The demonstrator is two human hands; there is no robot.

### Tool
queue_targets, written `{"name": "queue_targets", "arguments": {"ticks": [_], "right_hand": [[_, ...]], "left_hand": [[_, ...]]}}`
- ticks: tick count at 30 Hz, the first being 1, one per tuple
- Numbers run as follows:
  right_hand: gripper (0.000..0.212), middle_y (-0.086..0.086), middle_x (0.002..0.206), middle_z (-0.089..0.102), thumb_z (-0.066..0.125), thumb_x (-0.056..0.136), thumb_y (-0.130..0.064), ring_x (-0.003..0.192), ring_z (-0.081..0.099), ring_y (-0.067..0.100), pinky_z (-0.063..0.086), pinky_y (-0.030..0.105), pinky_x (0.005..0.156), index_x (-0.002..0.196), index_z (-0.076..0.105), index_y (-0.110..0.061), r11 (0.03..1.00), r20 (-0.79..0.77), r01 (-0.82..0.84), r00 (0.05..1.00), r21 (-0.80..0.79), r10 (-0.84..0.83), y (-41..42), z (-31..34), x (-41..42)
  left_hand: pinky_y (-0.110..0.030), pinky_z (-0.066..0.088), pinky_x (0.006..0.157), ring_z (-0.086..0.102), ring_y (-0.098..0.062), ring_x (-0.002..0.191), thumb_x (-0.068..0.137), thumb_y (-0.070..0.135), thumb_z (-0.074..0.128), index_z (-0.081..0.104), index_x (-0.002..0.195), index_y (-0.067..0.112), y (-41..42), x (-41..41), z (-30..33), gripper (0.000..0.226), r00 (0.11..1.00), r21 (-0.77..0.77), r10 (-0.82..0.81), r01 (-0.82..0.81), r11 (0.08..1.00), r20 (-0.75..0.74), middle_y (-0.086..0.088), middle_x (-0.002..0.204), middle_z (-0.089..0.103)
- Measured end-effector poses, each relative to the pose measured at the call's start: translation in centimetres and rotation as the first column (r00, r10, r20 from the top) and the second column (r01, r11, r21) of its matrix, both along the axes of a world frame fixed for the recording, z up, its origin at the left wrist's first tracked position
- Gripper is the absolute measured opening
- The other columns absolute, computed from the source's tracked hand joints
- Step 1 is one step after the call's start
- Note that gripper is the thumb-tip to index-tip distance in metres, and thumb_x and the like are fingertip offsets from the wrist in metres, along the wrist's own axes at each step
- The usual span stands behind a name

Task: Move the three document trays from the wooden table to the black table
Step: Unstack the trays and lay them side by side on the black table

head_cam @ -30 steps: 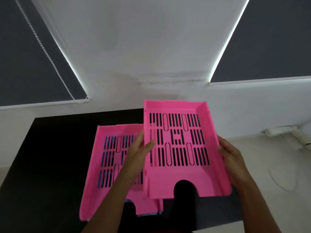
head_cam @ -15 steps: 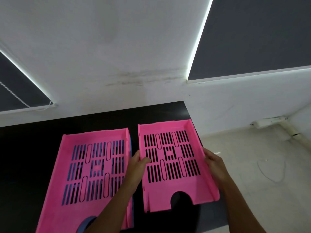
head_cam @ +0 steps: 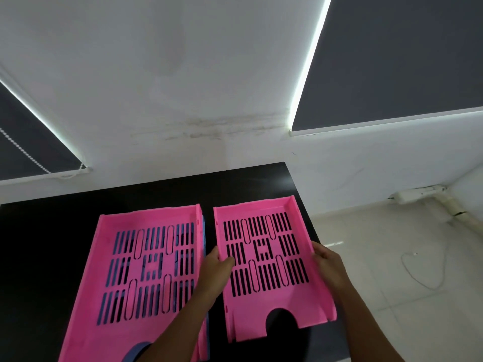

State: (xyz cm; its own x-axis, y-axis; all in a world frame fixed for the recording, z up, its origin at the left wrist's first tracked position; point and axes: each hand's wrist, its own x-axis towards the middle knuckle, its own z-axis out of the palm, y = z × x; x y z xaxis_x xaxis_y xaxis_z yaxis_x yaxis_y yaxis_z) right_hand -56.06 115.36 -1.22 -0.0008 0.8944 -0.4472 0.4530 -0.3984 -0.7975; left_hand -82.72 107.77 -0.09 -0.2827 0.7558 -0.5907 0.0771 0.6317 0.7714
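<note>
A pink slotted document tray (head_cam: 269, 259) lies flat near the right edge of the black table (head_cam: 47, 246). My left hand (head_cam: 215, 267) grips its left wall, thumb inside. My right hand (head_cam: 328, 265) holds its right wall. To the left, a second pink tray (head_cam: 146, 270) rests on a blue tray (head_cam: 204, 246), whose edge and slots show underneath. The two stacks sit a narrow gap apart.
A white wall rises behind the table, with dark roller blinds (head_cam: 405, 56) on both sides. Right of the table lies pale tiled floor (head_cam: 392, 257) with a thin white cable (head_cam: 423, 273) and a white power strip (head_cam: 415, 195) by the wall.
The right pink tray came down from in front of me and away from the left stack, and now lies flat on the table. Both hands stay on its sides.
</note>
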Motion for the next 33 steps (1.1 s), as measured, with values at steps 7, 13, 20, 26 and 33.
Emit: {"name": "queue_targets", "arguments": {"ticks": [7, 13, 20, 26, 33], "right_hand": [[0.029, -0.001, 0.103, 0.071, 0.048, 0.101, -0.011, 0.075, 0.063, 0.007, 0.049, 0.018, 0.066, 0.121, 0.068, -0.017, 0.980, 0.161, 0.128, 0.975, 0.152, -0.153, -1.2, 1.5, -2.2], [0.047, 0.009, 0.145, 0.059, 0.055, 0.102, -0.025, 0.128, 0.060, 0.028, 0.051, 0.050, 0.104, 0.148, 0.051, -0.015, 0.982, 0.072, 0.053, 0.995, 0.183, -0.067, -4.4, 4.0, -11.3], [0.059, 0.005, 0.162, 0.040, 0.057, 0.102, -0.031, 0.147, 0.040, 0.022, 0.033, 0.042, 0.120, 0.157, 0.038, -0.017, 0.964, -0.090, -0.263, 0.960, 0.034, 0.265, -10.7, 2.4, -20.5], [0.043, -0.019, 0.117, 0.068, 0.051, 0.105, -0.020, 0.112, 0.068, 0.004, 0.056, 0.011, 0.074, 0.147, 0.049, -0.028, 0.971, -0.143, -0.236, 0.960, 0.046, 0.240, -12.3, 1.6, -23.6], [0.039, -0.015, 0.112, 0.073, 0.054, 0.102, -0.025, 0.100, 0.069, 0.003, 0.061, 0.040, 0.088, 0.140, 0.058, -0.033, 0.977, -0.152, -0.127, 0.976, 0.170, 0.153, -13.2, 3.9, -27.7]], "left_hand": [[-0.025, 0.060, 0.080, 0.069, 0.004, 0.099, 0.093, 0.013, 0.053, 0.048, 0.144, 0.033, -0.8, -1.1, 2.2, 0.055, 0.999, 0.146, 0.030, -0.033, 0.989, 0.024, 0.008, 0.131, 0.066], [-0.006, 0.049, 0.085, 0.055, 0.020, 0.105, 0.099, 0.018, 0.055, 0.057, 0.138, 0.035, -4.8, -7.4, 4.1, 0.042, 0.986, 0.385, 0.128, -0.077, 0.920, -0.110, 0.020, 0.132, 0.059], [-0.027, 0.061, 0.053, 0.075, -0.015, 0.082, 0.098, 0.018, 0.055, 0.041, 0.151, 0.037, -13.1, -17.4, 3.9, 0.058, 0.826, 0.411, 0.493, -0.363, 0.836, -0.273, 0.007, 0.152, 0.047], [-0.055, 0.061, 0.084, 0.076, -0.028, 0.086, 0.100, 0.024, 0.055, 0.064, 0.128, 0.020, -15.9, -22.1, 3.7, 0.029, 0.944, 0.133, 0.329, -0.322, 0.937, -0.034, -0.016, 0.113, 0.076], [-0.047, 0.061, 0.080, 0.079, -0.023, 0.083, 0.101, 0.028, 0.053, 0.070, 0.116, 0.022, -16.9, -26.1, 5.6, 0.024, 0.949, 0.256, 0.304, -0.315, 0.914, 0.084, -0.006, 0.095, 0.080]]}}
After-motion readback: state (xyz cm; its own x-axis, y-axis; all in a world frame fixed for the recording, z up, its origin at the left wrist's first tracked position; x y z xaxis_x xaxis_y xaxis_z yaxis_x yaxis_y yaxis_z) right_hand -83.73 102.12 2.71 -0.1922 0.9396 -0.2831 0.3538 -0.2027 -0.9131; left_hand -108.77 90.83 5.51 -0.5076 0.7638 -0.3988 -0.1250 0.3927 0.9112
